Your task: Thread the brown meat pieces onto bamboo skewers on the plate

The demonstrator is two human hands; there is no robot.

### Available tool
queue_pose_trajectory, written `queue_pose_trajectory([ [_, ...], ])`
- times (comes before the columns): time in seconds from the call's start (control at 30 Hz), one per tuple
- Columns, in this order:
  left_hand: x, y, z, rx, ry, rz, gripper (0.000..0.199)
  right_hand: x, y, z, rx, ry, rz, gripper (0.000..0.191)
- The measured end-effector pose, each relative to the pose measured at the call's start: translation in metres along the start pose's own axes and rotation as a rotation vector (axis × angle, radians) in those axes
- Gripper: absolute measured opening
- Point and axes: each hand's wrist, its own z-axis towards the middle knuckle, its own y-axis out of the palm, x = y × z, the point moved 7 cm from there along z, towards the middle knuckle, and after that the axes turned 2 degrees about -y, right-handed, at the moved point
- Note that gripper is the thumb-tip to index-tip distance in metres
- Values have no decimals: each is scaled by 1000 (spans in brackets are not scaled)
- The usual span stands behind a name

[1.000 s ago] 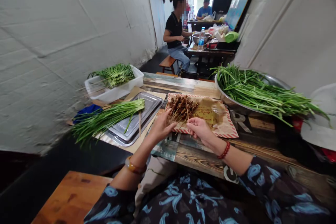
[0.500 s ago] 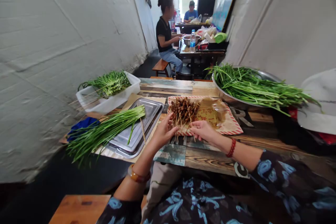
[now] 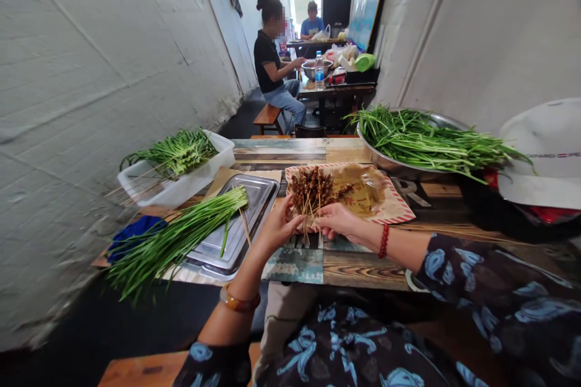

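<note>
Brown meat skewers [image 3: 308, 186] lie bunched at the left part of a striped paper sheet [image 3: 396, 208], their bare sticks pointing toward me. My left hand [image 3: 282, 221] is curved around the left side of the stick ends, thumb and fingers apart. On the other side, my right hand [image 3: 334, 219] pinches the stick of one skewer near its lower end. One skewer lies slightly apart, angled to the right on the oily paper. Left of my left hand, a bundle of green chives [image 3: 181, 236] rests across a metal tray lid [image 3: 218, 248].
A white plastic tub [image 3: 224, 154] of bundled greens stands at the left. At the right are a metal bowl [image 3: 385, 161] heaped with chives and a white cap [image 3: 540, 184]. Two people sit at tables farther back, near a water bottle [image 3: 319, 71].
The camera view has shifted a little. My right hand has moved closer to my left hand, bringing its skewer toward the bunch. A skewer now shows lying to the right of the bunch.
</note>
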Motion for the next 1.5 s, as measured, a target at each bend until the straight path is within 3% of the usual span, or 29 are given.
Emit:
queue_pose_trajectory([
  [0.3,-3,5,0,-60,-28,-54,67,6,-11,1,41,22,73,15],
  [0.5,0,10,-4,-65,-63,-220,65,7,-5,-2,30,103,124,23],
  [0.73,15,12,-11,-74,30,-70,50,4,2,-1,9,122,99,20],
  [0.93,31,12,-15,-100,113,76,38,3,-10,-1,85,43,55,5],
  [1.27,49,22,-26,-133,227,144,18,9,-17,5,178,-111,-63,21],
  [1.4,46,24,-34,-164,211,155,18,1,-9,3,139,-257,-207,21],
  [1.5,42,23,-34,-150,205,173,18,-3,-10,3,132,-264,-305,22],
])
